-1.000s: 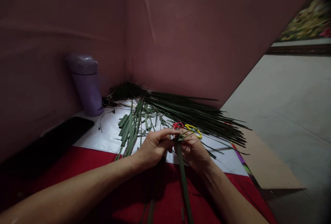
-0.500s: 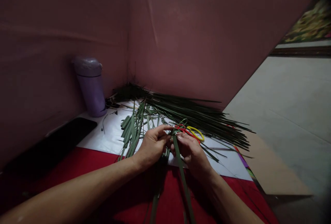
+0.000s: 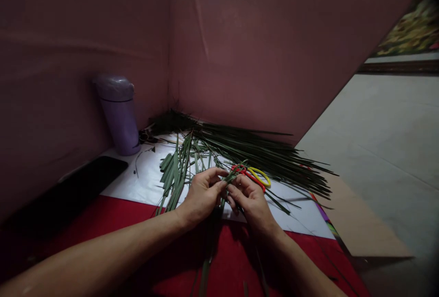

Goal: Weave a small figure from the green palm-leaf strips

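My left hand [image 3: 203,193] pinches narrow green leaf strips [image 3: 230,177] between thumb and fingers. My right hand [image 3: 251,200] grips the same strips from the other side, its thumb close to the left thumb. Where the strips cross between the fingertips is partly hidden. Long strip ends [image 3: 206,269] hang below the hands over the red cloth [image 3: 151,246]. Just behind the right hand lie scissors with red and yellow handles [image 3: 259,176]; their blades are not visible.
A large bundle of long green leaves [image 3: 267,151] lies across the back of the white sheet [image 3: 137,185]. Shorter leaf pieces [image 3: 174,171] are left of my hands. A purple bottle [image 3: 120,121] and a black flat object [image 3: 72,187] stand and lie further left. Pink panels [image 3: 236,59] enclose the back.
The wide strip that ran down in front of my right hand has moved away from there. My right thumb and fingers have closed in toward the left fingertips.
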The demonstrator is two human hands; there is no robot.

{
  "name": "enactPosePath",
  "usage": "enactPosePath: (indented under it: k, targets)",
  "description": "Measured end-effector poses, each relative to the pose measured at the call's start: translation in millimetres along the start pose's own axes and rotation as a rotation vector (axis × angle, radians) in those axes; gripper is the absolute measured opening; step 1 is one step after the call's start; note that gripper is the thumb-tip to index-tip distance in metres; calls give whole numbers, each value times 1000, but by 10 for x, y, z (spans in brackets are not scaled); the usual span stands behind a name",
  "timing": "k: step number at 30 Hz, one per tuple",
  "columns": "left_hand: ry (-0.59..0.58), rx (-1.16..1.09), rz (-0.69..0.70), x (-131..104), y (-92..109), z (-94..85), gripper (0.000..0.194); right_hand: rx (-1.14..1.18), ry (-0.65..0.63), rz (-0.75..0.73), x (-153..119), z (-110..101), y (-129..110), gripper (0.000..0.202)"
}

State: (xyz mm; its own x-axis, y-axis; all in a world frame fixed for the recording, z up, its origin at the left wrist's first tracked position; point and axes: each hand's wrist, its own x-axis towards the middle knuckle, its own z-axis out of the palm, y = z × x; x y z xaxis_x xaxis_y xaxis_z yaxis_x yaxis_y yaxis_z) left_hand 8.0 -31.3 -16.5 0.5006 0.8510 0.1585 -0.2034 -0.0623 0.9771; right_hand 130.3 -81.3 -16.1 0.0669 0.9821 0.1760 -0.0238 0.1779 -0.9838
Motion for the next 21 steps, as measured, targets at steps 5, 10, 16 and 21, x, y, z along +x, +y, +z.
enactPosePath:
  k: [5, 10, 16, 21]
  targets:
    - [39, 39, -46, -1, 2, 5, 10, -30, -30, 1, 5, -23, 28, 20]
    - [42, 15, -85, 10, -13, 10, 12, -37, -40, 9, 6, -53, 56, 21]
    - [22, -29, -111, 23, -41, 11, 14, -50, -56, 41, 22, -82, 53, 21]
    - [33, -46, -129, 13, -34, 11, 16, -28, -92, 42, 37, -80, 25, 21]
